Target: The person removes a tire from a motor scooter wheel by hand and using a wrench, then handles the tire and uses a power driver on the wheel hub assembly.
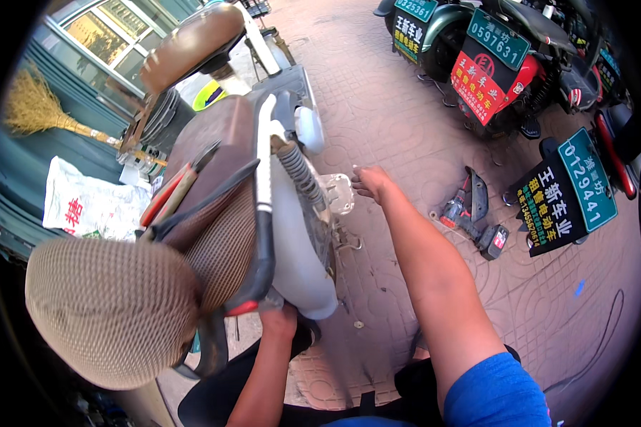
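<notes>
Far left: straw broom (39,107), white sack (96,199); in front of them, rounded tan mesh pad (114,313) at the near end of the scooter (303,263). Red-handled tool (162,198) lies across the seat, out of either hand. Left hand (278,320) at the scooter's near lower end, just beside the red piece (242,308); fingers hidden by bodywork, can't tell if gripping. Left forearm rises steeply from lower edge. Grey side panel and coil spring (299,171) sit between the hands. Metal bracket (338,193) just left of right hand (370,183); contact unclear. Right fingers loosely spread, pointing left, nothing seen in them. Right arm reaches up-left, nearly straight, from blue sleeve (495,391). Cordless drill (463,217) on paving right of right forearm; parked scooters (495,78) beyond, upper right.
</notes>
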The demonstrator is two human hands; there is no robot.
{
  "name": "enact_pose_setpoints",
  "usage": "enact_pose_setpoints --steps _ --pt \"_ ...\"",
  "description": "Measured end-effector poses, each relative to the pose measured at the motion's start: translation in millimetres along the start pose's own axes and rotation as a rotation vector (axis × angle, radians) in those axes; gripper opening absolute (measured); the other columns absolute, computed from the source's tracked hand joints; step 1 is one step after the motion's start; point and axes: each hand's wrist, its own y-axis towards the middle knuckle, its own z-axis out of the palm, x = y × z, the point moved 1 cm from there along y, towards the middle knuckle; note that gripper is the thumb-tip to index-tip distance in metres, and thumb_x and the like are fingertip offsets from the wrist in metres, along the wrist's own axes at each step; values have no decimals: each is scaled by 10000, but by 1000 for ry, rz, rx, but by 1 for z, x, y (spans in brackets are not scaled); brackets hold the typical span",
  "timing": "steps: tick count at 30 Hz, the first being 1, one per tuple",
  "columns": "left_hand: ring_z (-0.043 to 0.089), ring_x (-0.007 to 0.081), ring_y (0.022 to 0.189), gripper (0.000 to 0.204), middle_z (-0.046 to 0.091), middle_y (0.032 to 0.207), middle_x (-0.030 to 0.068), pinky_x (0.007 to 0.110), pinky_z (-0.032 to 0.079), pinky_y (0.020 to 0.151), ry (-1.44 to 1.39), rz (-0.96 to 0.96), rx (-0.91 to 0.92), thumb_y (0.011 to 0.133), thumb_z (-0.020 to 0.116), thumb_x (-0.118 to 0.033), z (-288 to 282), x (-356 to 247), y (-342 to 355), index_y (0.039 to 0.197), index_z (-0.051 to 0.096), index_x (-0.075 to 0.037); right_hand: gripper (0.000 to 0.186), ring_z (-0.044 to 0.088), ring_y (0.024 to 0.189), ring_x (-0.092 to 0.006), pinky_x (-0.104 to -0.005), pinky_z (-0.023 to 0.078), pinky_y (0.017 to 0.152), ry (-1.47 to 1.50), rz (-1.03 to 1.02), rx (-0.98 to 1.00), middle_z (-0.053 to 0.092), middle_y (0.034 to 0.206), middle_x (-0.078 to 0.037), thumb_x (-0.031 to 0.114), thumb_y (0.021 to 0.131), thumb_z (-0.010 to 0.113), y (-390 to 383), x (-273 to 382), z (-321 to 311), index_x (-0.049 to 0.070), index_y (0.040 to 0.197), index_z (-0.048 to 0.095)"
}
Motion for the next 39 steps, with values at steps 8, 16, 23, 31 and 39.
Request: enact_pose_setpoints --steps 8,16,23,31,39 --pt "593 271 1293 394 619 1386 113 447 463 1138 262 -55 -112 1137 418 -274 14 -8 -1 1437 542 -51 366 743 1042 -266 -479 615 904 619 255 736 768 1198 -136 351 1090 577 77 -63 31 52 1248 718" --pt "628 303 1250 362 646 1340 102 489 501 1106 64 -137 -299 1122 435 -253 9 -10 -2 1389 584 -60 364 766 1014 -289 -418 653 905 805 343 814 761 1216 -183 222 1083 557 73 -75 56 13 1358 669" --pt "624 295 1261 369 644 1351 95 485 495 1114 45 -115 -243 1116 462 -258 16 -8 -8 1399 582 -52 423 762 1049 -241 -415 639 935 669 154 795 752 1253 -159 263 1021 687 49 -79 39 21 1367 655" --pt "612 298 1281 377 636 1373 98 480 484 1124 76 -129 -224 1111 461 -231 20 -13 -8 1417 574 -42 388 767 1024 -218 -389 646 902 705 109 744 766 1214 -133 240 1000 717 42 -86 43 45 1333 673" --pt "579 277 1313 375 623 1391 102 433 440 1155 73 -144 -174 1130 442 -231 20 -12 -7 1416 562 -21 352 769 1030 -214 -406 641 921 628 94 589 776 1175 -105 284 1004 720 44 -101 33 66 1280 707"
